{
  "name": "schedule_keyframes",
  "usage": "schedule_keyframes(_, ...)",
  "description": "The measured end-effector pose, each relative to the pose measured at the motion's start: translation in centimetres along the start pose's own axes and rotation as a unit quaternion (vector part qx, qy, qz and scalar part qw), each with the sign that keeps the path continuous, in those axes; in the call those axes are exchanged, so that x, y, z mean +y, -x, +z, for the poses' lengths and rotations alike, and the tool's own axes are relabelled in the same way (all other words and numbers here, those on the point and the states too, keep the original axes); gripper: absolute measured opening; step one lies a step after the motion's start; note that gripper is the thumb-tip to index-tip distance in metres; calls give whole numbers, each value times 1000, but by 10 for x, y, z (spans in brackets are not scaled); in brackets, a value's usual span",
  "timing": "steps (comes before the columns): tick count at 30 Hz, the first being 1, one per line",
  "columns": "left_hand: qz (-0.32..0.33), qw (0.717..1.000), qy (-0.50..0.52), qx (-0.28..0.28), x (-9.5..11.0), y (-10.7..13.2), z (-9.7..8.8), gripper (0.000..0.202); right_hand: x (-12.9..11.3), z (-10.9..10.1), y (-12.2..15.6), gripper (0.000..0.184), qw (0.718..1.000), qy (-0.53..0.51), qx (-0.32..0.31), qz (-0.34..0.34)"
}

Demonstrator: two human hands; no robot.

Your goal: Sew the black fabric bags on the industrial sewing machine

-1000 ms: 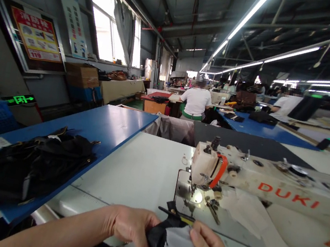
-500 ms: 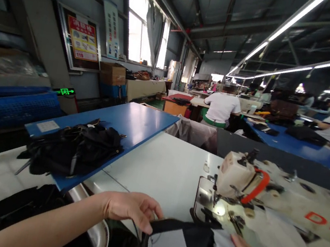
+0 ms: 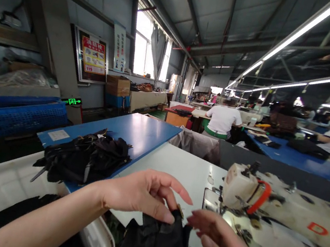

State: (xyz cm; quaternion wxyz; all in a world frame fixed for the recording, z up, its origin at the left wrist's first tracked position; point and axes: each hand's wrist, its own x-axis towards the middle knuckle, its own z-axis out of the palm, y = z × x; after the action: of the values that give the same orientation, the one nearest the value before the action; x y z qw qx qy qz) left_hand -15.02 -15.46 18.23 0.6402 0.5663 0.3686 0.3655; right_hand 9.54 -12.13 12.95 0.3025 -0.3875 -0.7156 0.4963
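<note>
My left hand (image 3: 152,196) pinches the top edge of a black fabric piece (image 3: 150,244) between thumb and fingers, its index finger stretched out above. A small gold-coloured bit (image 3: 180,210) shows at that edge, too small to name. Beside the fabric's right edge is my right hand (image 3: 221,240), fingers stretched and thumb apart; whether the fingertips touch the cloth I cannot tell. The fabric hangs down out of the bottom of the view. To the right stands a white sewing machine (image 3: 243,188) with an orange lever, its needle area lit.
A pile of black fabric pieces (image 3: 87,158) lies on a blue board (image 3: 147,131) to the left. More black cloth (image 3: 21,211) is in a white bin (image 3: 101,233) at lower left. A blue basket (image 3: 19,115) stands farther left. Ahead, a person in white (image 3: 223,121) sits at another table.
The black fabric has been turned, so its light grey patch no longer shows. My right hand has come left toward my left hand and off the cloth's far side. The view has shifted slightly.
</note>
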Motion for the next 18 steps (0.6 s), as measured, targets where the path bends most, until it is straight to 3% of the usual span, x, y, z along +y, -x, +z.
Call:
schedule_keyframes(4, -30, 998, -47, -25, 14, -5, 9, 43, -25, 12, -8, 48, 992, -102, -72, -7)
schedule_keyframes(7, -47, 997, -41, -39, 9, -12, 7, 44, -20, 15, -18, 42, 979, -140, -146, -2)
schedule_keyframes(11, -41, 997, -19, -61, -10, -25, -3, 47, -8, 12, -22, 31, 971, -111, -214, 5)
schedule_keyframes(15, -8, 1000, 3, -23, -35, -38, -12, 46, 1, 6, -20, 37, 984, -105, -137, 48)
schedule_keyframes(18, 9, 995, -60, 74, -49, -39, -10, 42, 10, 3, -21, 34, 981, -157, -55, 95)
